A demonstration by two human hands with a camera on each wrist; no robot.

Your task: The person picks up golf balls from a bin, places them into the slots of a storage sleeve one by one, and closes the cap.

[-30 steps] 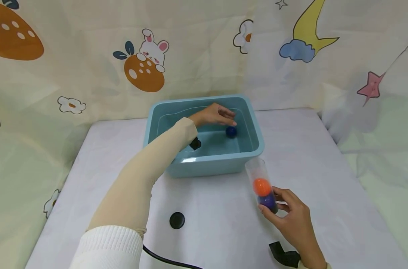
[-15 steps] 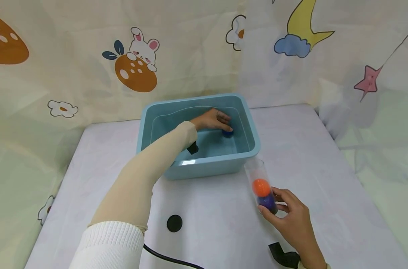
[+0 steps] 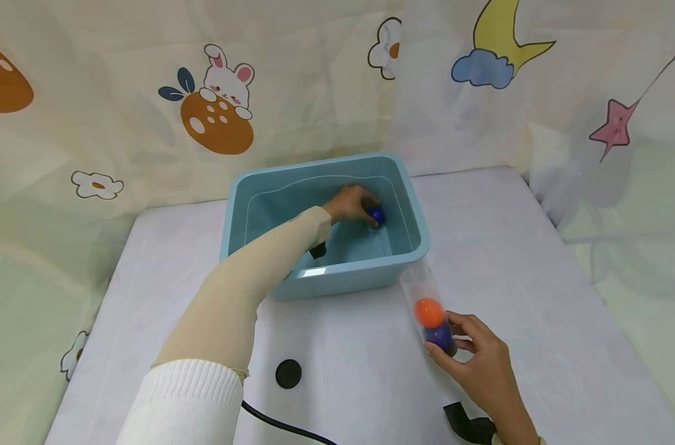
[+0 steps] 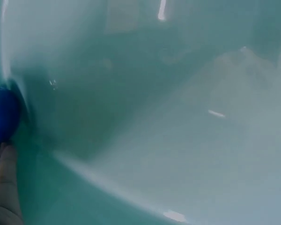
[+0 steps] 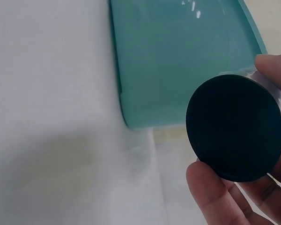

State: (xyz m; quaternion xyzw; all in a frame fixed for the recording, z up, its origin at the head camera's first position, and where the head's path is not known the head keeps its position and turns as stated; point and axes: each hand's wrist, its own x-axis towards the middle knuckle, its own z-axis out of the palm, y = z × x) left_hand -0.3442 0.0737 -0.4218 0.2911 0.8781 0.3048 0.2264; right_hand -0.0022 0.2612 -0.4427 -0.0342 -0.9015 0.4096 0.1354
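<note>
Inside the light-blue plastic basin (image 3: 337, 272), my left hand (image 3: 351, 204) pinches a shiny blue ball (image 3: 377, 216) between thumb and fingers. In the left wrist view the blue ball (image 4: 2, 115) sits against the fingertips (image 4: 7, 164) at the left edge; the thumb is out of sight there. Near the basin's front right corner, my right hand (image 3: 479, 358) grips a clear tube (image 3: 418, 281) low down, tilted with its top toward the basin. An orange ball (image 3: 429, 313) lies above a dark blue ball (image 3: 439, 337) in the tube. Its round black base (image 5: 235, 129) faces the right wrist camera.
A round black cap (image 3: 288, 374) lies on the white-covered table (image 3: 337, 346) in front of the basin. A black cable (image 3: 284, 425) runs along the near edge. Black wrist camera mounts (image 3: 468, 423) show by each wrist. Printed curtains (image 3: 315, 80) hang behind the table.
My left hand has come down onto the blue ball and now holds it between thumb and fingers. The right hand and tube stay almost still; the head view has shifted slightly.
</note>
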